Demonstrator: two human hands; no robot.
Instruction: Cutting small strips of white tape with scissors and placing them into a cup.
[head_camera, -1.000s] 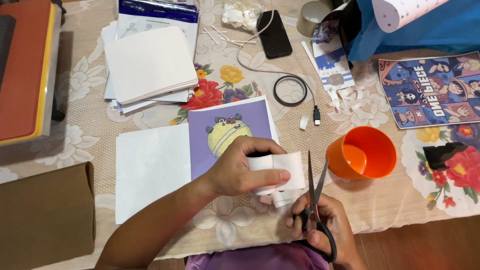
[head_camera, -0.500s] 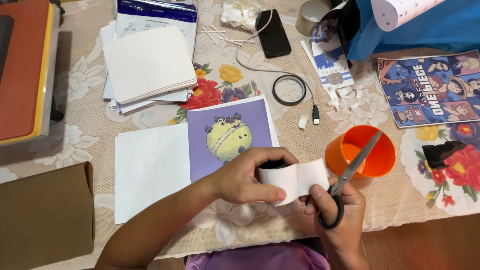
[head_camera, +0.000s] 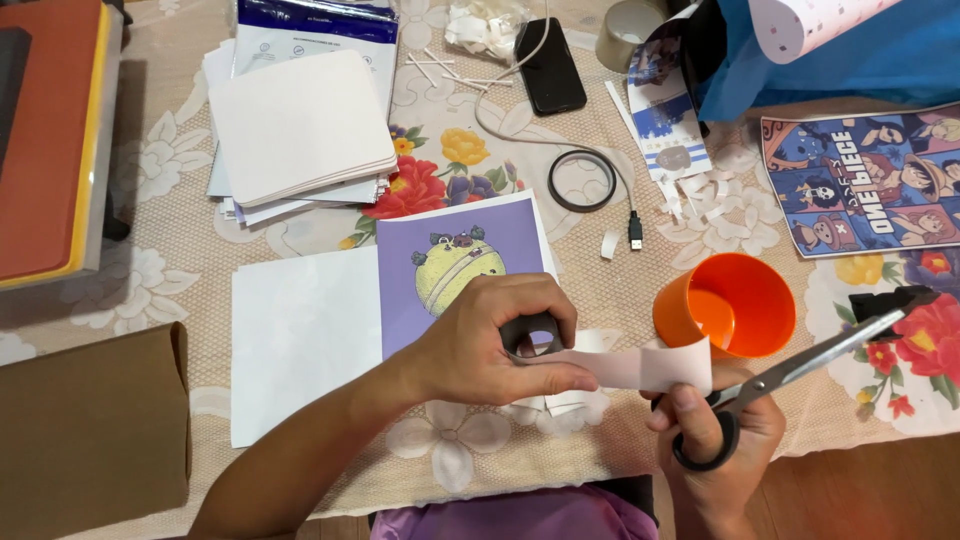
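My right hand (head_camera: 715, 445) grips scissors (head_camera: 790, 385), blades apart, and pinches the white tape strip (head_camera: 640, 365); my left hand (head_camera: 490, 345) clamps the tape roll (head_camera: 532, 335). Cutting looks next. Beyond stands an orange cup (head_camera: 725, 305).

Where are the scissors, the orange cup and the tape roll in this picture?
scissors (head_camera: 800, 368): head view, on the blades.
orange cup (head_camera: 676, 318): head view, on its outer wall.
tape roll (head_camera: 520, 329): head view, on its dark ring.
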